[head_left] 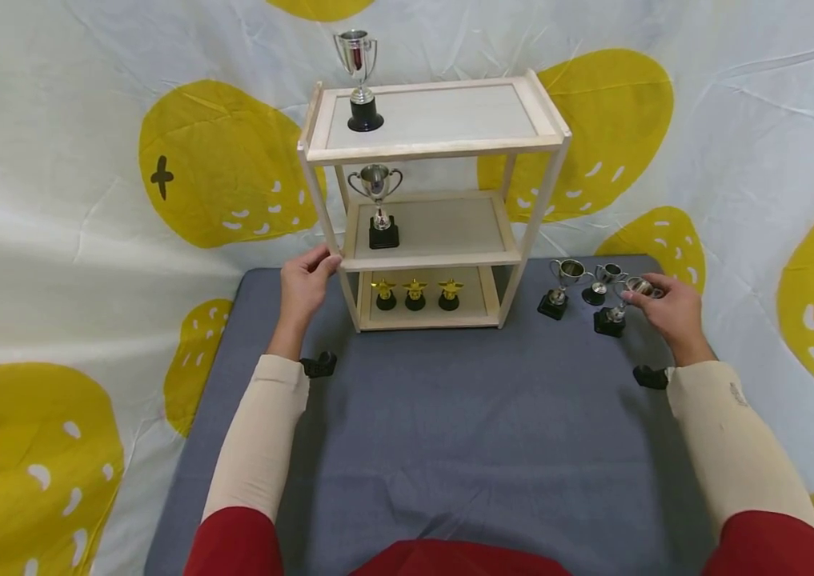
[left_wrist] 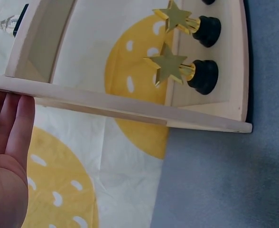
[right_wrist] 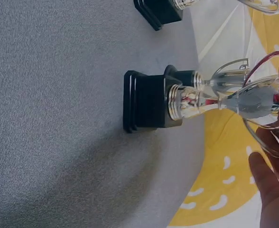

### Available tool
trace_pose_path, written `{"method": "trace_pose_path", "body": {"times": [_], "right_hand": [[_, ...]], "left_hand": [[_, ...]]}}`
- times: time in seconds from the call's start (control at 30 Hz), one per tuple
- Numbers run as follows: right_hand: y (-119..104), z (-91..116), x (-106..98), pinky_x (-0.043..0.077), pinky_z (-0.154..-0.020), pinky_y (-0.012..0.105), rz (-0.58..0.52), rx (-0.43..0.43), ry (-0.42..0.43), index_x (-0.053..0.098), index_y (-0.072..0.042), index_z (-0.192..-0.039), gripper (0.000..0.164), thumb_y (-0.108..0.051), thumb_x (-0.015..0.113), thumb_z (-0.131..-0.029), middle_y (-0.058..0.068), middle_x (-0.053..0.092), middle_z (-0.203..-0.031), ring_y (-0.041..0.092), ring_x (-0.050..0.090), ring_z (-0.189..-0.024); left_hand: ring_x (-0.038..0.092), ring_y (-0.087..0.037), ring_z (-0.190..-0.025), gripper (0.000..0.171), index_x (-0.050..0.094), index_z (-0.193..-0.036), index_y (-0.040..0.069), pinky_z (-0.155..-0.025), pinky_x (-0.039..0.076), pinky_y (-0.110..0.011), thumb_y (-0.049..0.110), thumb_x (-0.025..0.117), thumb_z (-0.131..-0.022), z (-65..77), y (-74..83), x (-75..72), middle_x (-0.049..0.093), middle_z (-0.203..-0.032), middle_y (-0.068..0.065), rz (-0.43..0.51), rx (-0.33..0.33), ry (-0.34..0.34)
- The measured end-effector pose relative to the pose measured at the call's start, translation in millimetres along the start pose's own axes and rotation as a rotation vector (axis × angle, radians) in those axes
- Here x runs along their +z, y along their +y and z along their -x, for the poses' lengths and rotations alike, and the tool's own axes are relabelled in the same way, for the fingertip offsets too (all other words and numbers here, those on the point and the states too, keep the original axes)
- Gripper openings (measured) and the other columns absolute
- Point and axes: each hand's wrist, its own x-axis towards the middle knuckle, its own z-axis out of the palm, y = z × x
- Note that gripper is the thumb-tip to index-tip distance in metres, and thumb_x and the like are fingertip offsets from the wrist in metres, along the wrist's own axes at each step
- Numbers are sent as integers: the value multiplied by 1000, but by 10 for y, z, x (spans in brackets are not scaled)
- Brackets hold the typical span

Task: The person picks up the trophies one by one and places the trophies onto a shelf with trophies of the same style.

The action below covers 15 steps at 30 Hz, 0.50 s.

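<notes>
My left hand (head_left: 303,286) grips the left front post of a wooden three-tier shelf (head_left: 431,261), at the middle tier's height. In the left wrist view its fingers (left_wrist: 17,123) lie against the post; the thumb is hidden. My right hand (head_left: 671,314) holds a silver trophy cup (right_wrist: 253,100) by its bowl, near the handles. That trophy's black square base (right_wrist: 153,100) points down at the table; whether it touches the cloth I cannot tell. Two more silver trophies, one with a square base (head_left: 554,304) and one with a round base (head_left: 594,295), stand just left of it.
One silver trophy (head_left: 366,112) stands on the top tier's left, another (head_left: 383,232) on the middle tier. Three small gold star trophies (head_left: 415,294) line the bottom tier. Grey cloth (head_left: 450,424) covers the table. A yellow-patterned white curtain (head_left: 104,200) hangs behind and beside it.
</notes>
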Motion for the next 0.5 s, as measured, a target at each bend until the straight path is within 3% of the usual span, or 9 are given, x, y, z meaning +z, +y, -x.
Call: {"method": "trace_pose_path", "body": {"times": [0.13, 0.23, 0.37, 0.5], "right_hand": [[-15, -44, 22, 39, -58, 11, 2, -14, 36, 65, 0, -128, 61, -43, 75, -85, 20, 66, -109, -4, 46, -74], [-3, -41, 36, 39, -57, 8, -37, -10, 54, 66, 0, -126, 61, -42, 78, -83, -5, 68, -93, -12, 44, -70], [16, -16, 5, 41, -57, 8, -56, 33, 34, 67, -3, -126, 62, -45, 78, -82, -32, 50, -82, -14, 46, -70], [17, -23, -23, 43, -57, 10, -51, 59, 4, 66, -3, -127, 65, -48, 77, -82, -28, 54, -84, -11, 46, -71]], "left_hand": [[72, -16, -103, 35, 72, -122, 11, -89, 60, -27, 27, 72, -91, -19, 22, -27, 71, -119, -17, -13, -1, 7], [72, -17, -104, 36, 71, -123, 11, -89, 60, -27, 27, 72, -91, -22, 29, -38, 71, -120, -16, -15, -2, 10], [71, -17, -105, 35, 70, -124, 10, -90, 59, -27, 25, 71, -91, 1, 25, -18, 71, -121, -17, 6, 3, -3], [71, -17, -106, 35, 70, -124, 9, -90, 59, -27, 24, 71, -92, 22, 20, -7, 70, -121, -17, 10, -5, -7]]}}
